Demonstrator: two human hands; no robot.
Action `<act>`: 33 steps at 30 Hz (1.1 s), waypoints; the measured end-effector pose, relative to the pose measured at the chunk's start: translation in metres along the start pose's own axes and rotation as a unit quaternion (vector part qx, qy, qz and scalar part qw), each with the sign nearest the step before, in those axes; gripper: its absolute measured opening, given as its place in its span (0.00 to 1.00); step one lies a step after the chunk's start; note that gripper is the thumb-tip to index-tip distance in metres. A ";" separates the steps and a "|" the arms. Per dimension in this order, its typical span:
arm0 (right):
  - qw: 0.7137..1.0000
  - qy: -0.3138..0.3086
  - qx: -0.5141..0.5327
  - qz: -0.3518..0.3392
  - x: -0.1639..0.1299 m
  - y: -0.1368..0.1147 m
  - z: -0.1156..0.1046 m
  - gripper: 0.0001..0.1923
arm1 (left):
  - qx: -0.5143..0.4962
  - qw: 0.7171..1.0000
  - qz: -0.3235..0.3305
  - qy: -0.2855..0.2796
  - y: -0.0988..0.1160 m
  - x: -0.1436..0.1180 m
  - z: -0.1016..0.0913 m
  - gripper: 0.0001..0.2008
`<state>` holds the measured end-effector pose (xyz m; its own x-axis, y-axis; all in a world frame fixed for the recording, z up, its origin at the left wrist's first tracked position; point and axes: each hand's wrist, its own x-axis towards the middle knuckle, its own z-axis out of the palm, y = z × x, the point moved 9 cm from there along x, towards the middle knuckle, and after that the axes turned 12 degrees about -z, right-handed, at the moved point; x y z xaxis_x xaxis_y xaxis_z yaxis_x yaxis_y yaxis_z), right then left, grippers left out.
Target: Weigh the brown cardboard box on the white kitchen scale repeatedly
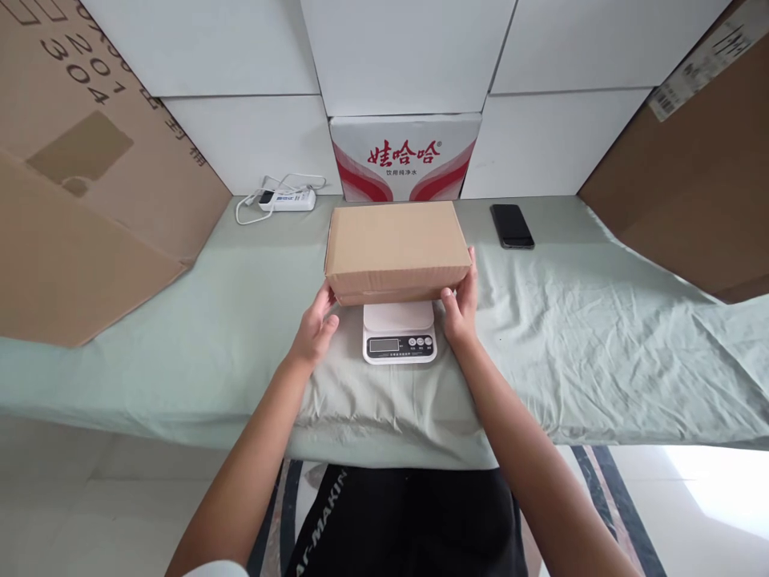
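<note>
box on the scale, both hands at its ends

plain brown cardboard box (pixel 397 250), closed, sitting on a small white kitchen scale (pixel 400 333) at the middle of the desk (pixel 601 336), covering the platform and leaving only the display and buttons in view. left hand (pixel 315 330) at the box's near left corner, fingers grasping the lower edge. right hand (pixel 461 306) pressed against the right end, thumb up the side, fingers grasping the box. desk draped in a wrinkled pale green cloth. black phone (pixel 511 225) flat on the cloth, well apart to the right of the box. white power strip (pixel 287 199) with coiled cable at the back left. red-and-white printed carton (pixel 405 157) upright just behind the box. large cardboard sheets leaning at both sides.
</note>
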<state>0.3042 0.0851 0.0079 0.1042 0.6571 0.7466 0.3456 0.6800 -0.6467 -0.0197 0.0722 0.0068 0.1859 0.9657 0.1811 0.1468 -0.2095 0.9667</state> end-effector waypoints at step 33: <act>0.999 0.037 0.021 0.013 0.002 0.015 -0.013 0.48 | -0.034 0.999 -0.026 0.001 0.005 0.005 0.012 0.50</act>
<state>0.3218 0.0917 0.0019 0.1823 0.6490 0.7386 0.3023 0.6778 -0.6702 -0.0059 0.0746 0.0105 0.1782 0.9753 0.1305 0.0897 -0.1482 0.9849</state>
